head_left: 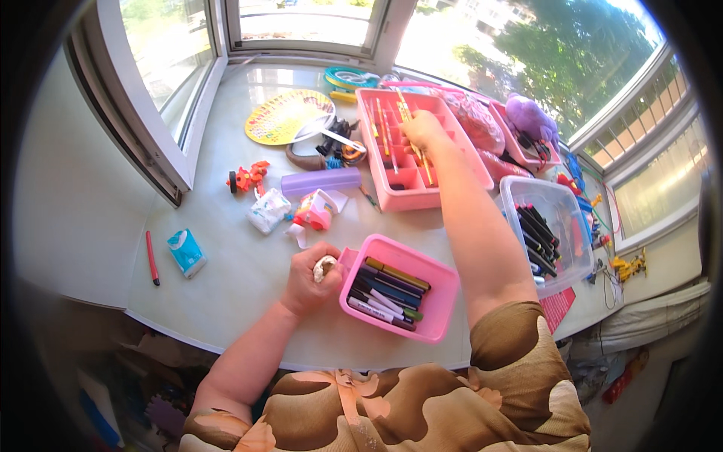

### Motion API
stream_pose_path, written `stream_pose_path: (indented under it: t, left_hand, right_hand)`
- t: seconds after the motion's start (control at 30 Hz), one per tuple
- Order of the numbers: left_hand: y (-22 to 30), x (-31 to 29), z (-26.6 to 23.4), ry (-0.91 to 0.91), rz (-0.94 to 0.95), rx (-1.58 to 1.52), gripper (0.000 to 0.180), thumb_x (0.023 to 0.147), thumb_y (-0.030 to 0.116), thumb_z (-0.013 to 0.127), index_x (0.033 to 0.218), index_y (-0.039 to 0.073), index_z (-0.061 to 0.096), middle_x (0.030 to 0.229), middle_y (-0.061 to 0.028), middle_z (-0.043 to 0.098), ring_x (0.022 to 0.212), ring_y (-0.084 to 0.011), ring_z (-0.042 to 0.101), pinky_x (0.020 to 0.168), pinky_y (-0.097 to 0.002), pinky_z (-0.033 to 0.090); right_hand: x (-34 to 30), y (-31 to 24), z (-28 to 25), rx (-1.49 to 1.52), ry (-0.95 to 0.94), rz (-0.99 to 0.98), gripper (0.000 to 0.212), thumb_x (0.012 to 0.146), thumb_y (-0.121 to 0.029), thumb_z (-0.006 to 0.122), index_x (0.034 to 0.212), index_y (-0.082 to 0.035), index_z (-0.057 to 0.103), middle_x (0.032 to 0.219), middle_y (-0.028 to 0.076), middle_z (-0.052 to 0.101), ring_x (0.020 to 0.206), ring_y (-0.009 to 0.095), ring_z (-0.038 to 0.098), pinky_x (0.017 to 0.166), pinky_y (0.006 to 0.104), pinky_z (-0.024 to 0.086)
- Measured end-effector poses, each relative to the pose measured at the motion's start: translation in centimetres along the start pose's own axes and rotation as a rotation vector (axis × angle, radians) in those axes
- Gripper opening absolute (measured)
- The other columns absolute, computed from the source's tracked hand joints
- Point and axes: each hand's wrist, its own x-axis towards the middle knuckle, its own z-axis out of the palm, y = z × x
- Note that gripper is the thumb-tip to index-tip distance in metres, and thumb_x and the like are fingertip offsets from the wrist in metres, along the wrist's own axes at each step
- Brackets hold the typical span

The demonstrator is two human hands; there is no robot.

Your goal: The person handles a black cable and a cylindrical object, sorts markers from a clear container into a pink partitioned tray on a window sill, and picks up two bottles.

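Observation:
My left hand (304, 280) is closed around a crumpled white tissue (324, 268). It rests against the left end of a small pink bin (440, 316) that holds several markers (384, 295). My right arm reaches forward over the pink divided tray (410, 199). There my right hand (424, 132) has its fingers closed on yellow pencils (404, 108), which stick out above and below the hand; their exact number is hard to make out. Other slim pencils (385, 129) lie in the tray's compartments to the left of that hand.
A clear plastic bin (576, 265) of black markers stands at the right. Left of the tray lie a yellow fan (282, 117), a purple case (321, 181), a tissue pack (186, 252) and a red marker (152, 258). A purple plush toy (530, 117) sits by the window.

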Motion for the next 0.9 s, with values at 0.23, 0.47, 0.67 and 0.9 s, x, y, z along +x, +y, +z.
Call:
stream_pose_path:
  t: [0.23,0.47,0.67,0.9]
  left_hand:
    - [0.0,0.0,-0.2,0.014,-0.048,-0.024,0.008,0.076,0.004,0.062,0.081,0.0,0.058,0.065,-0.003,0.056,0.058,-0.0061,0.051,0.051,-0.0237,0.043]
    - [0.3,0.5,0.1,-0.013,0.004,0.015,0.007,0.076,0.005,0.062,0.081,0.001,0.058,0.064,-0.0032,0.055,0.056,-0.0064,0.05,0.05,-0.0239,0.042]
    - [0.2,0.5,-0.2,-0.02,-0.057,-0.004,0.006,0.077,0.003,0.061,0.081,0.001,0.058,0.064,-0.0001,0.054,0.058,-0.0041,0.048,0.05,-0.0219,0.04]
    - [0.0,0.6,-0.1,-0.006,-0.06,0.001,0.006,0.077,0.003,0.061,0.082,0.0,0.058,0.064,0.0009,0.055,0.058,-0.0036,0.048,0.05,-0.0215,0.04]
  right_hand:
    - [-0.5,-3.1,3.3,-0.556,0.156,-0.102,0.052,0.081,-0.043,0.052,0.111,-0.002,0.061,0.108,0.022,0.063,0.103,0.034,0.061,0.09,0.0407,0.046]
    - [0.8,-1.6,3.5,-0.494,0.09,-0.075,0.047,0.075,-0.031,0.058,0.115,-0.006,0.06,0.113,0.019,0.063,0.108,0.031,0.061,0.091,0.0403,0.046]
    - [-1.0,-1.9,3.0,-0.621,0.16,-0.136,0.035,0.074,-0.021,0.056,0.105,-0.005,0.064,0.1,0.019,0.067,0.099,0.033,0.063,0.086,0.0397,0.049]
    - [-3.4,-1.8,2.5,-0.703,0.193,-0.185,0.026,0.079,-0.017,0.057,0.099,-0.006,0.068,0.101,0.019,0.067,0.097,0.032,0.065,0.082,0.04,0.051]
